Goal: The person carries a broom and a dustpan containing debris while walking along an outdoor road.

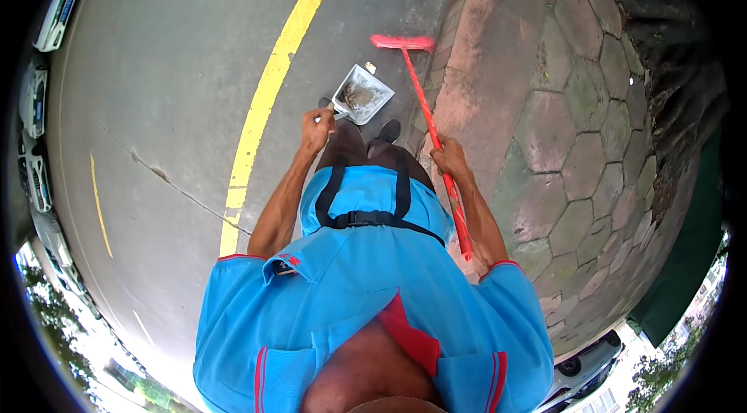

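Note:
My left hand [317,129] is closed around the handle of a grey dustpan [377,106]. Dirt or debris lies in the pan, which is in front of my feet. My right hand [449,156] grips the red, striped pole of a broom [420,90]. The broom's red head [402,43] is beyond the dustpan, close to the curb, and its pole slants back past my right forearm. A small pale scrap [370,68] lies on the ground at the dustpan's far edge.
A raised curb [467,63] runs along my right, with hexagonal paving [560,125] and dark roots [669,32] beyond. To my left, a yellow line [272,78] marks the asphalt [179,94]. Parked cars [60,12] stand at the far left, and another car [583,366] shows behind.

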`<state>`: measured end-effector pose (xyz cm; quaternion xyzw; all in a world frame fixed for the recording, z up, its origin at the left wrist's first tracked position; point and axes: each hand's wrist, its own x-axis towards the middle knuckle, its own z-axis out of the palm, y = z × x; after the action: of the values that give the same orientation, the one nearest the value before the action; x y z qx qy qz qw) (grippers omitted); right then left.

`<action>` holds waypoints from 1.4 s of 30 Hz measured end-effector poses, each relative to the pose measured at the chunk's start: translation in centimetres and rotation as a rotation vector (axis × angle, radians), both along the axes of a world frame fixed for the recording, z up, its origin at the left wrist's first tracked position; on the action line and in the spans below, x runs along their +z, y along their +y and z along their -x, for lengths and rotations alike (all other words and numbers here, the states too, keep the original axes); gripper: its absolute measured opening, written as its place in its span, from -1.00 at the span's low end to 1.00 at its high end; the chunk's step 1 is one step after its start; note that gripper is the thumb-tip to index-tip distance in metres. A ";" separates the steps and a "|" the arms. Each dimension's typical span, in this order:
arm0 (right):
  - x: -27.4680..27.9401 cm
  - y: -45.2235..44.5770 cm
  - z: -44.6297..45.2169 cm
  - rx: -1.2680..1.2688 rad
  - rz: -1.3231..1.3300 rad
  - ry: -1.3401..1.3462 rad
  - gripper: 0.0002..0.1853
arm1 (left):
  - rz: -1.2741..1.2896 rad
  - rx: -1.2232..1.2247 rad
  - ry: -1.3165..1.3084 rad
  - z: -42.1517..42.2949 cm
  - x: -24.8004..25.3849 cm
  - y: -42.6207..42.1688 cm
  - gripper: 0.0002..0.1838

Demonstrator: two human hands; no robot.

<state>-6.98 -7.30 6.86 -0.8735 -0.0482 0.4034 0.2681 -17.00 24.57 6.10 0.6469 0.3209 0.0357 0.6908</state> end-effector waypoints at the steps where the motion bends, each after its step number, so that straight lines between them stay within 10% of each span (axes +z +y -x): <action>1: -0.6 -0.4 0.5 -0.034 -0.008 0.034 -0.40 | -0.024 -0.040 0.007 0.1 -0.3 0.5 -0.60; 11: 2.4 -6.0 6.6 0.203 -0.081 -0.052 -0.38 | -0.033 0.032 0.029 -1.1 0.0 1.1 -0.55; 15: 8.8 -6.0 4.3 -0.228 -0.160 0.454 -0.37 | -0.007 0.052 0.050 -0.7 -0.8 1.8 -0.60; 26: -1.7 -0.8 -1.4 -0.052 -0.108 -0.163 -0.42 | -0.049 -0.015 0.079 -0.8 -0.6 2.1 -0.62; 42: 7.9 -4.5 4.5 -0.482 -0.313 0.583 -0.37 | -0.030 -0.021 0.070 -0.4 -0.9 2.8 -0.62</action>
<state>-11.50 -11.80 14.80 -0.6574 0.1751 0.5474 0.4873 -16.64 27.37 5.23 0.6614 0.3373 0.0106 0.6699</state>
